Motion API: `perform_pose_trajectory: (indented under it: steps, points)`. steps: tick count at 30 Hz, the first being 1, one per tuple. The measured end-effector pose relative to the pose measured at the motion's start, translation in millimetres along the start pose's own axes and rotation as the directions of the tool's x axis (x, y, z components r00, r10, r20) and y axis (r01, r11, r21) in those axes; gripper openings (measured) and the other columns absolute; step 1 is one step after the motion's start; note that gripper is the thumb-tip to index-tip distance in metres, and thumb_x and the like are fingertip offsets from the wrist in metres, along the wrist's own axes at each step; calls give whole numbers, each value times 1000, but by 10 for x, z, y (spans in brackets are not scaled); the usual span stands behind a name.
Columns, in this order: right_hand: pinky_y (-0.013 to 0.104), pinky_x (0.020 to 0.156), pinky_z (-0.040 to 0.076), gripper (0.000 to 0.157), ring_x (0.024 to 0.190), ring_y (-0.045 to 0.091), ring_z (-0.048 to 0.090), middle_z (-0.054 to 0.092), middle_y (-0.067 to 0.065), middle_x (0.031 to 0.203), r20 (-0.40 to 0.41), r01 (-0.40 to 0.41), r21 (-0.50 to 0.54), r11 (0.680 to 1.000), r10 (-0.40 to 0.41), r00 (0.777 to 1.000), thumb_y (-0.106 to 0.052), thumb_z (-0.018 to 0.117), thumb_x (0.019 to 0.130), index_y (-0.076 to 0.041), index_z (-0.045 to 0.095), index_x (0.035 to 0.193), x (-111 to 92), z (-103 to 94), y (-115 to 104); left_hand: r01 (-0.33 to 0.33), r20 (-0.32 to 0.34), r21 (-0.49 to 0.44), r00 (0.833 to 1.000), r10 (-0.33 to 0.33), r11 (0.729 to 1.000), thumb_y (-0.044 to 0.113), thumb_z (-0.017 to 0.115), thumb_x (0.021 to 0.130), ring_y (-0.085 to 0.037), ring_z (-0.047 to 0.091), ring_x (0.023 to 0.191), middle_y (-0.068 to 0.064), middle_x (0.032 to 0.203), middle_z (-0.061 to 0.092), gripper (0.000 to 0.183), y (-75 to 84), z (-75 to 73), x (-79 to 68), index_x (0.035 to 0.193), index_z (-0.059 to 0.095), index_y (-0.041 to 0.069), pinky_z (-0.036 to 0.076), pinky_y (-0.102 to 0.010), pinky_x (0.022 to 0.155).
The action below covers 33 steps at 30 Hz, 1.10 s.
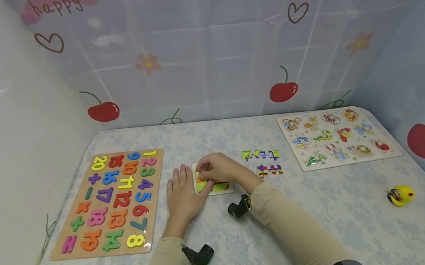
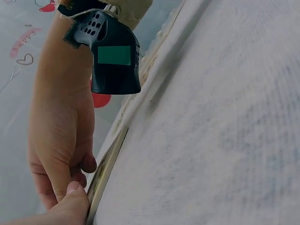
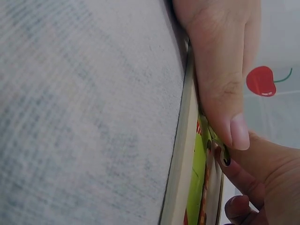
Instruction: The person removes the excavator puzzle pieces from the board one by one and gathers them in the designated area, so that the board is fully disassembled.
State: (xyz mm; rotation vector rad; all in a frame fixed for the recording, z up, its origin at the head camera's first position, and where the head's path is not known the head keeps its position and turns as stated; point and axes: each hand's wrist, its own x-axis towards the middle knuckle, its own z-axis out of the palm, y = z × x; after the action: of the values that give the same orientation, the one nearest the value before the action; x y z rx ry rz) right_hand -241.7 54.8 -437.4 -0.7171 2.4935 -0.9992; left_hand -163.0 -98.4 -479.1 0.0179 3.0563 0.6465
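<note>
A small puzzle board [image 1: 226, 191] is set midway between the left and right edges of the counter [image 1: 310, 218]. Over it, a puzzle piece [image 3: 227, 154] is pinched by the right hand [image 1: 217, 166]. The left hand [image 1: 184, 197] is laid alongside, fingers straight. A number board [image 1: 130, 214] is placed along the left edge, a yellow duck [image 1: 401, 195] near the right.

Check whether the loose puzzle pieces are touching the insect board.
Apart. The head view shows it: a strip of tablecloth lies between the loose puzzle pieces and the insect board.
</note>
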Motion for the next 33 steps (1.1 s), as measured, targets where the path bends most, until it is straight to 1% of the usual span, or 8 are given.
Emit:
perform_pose_trajectory:
  steps: [10, 15, 20, 29, 33]
  points:
    - [26, 67, 50, 10, 75, 12, 59, 67, -5, 89, 6, 7, -20, 1000, -7, 1000, -25, 71, 93, -19, 73, 101, -2, -11, -5, -31, 36, -1, 999, 31, 1000, 60, 40, 99, -31, 1, 156, -11, 168, 10, 85, -20, -39, -41, 159, 15, 7, 2, -56, 125]
    - [26, 67, 49, 10, 75, 12, 58, 67, -4, 88, 3, 18, -10, 1000, -18, 1000, -24, 71, 92, -18, 73, 100, -1, -19, -10, -29, 33, -16, 999, 30, 999, 59, 44, 98, -32, 2, 156, -11, 168, 11, 85, -14, -53, -47, 159, 16, 6, 2, -56, 124]
    - [26, 68, 50, 10, 77, 12, 59, 68, -4, 89, -5, 38, 27, 999, -38, 999, -22, 71, 92, -16, 73, 100, -1, -21, 15, -26, 28, -30, 999, 27, 999, 59, 46, 98, -32, 2, 156, -11, 167, 12, 86, -1, -60, -45, 159, 16, 6, 1, -57, 124]
    - [26, 67, 50, 4, 74, 13, 59, 69, -6, 86, 3, 87, 47, 995, -87, 996, -21, 72, 91, -21, 72, 95, -18, -36, 47, -14, 30, -56, 999, 15, 998, 57, 49, 97, -33, 2, 156, -11, 167, 12, 87, 7, -71, -35, 159, 17, 5, 2, -57, 124]
    - [26, 67, 50, 4, 75, 12, 60, 69, -6, 86, 2, 73, 28, 997, -73, 997, -21, 72, 92, -20, 72, 96, -19, -35, 27, -7, 31, -56, 999, 9, 998, 58, 50, 96, -33, 2, 156, -11, 167, 12, 88, 9, -71, -31, 159, 18, 5, 2, -57, 124]
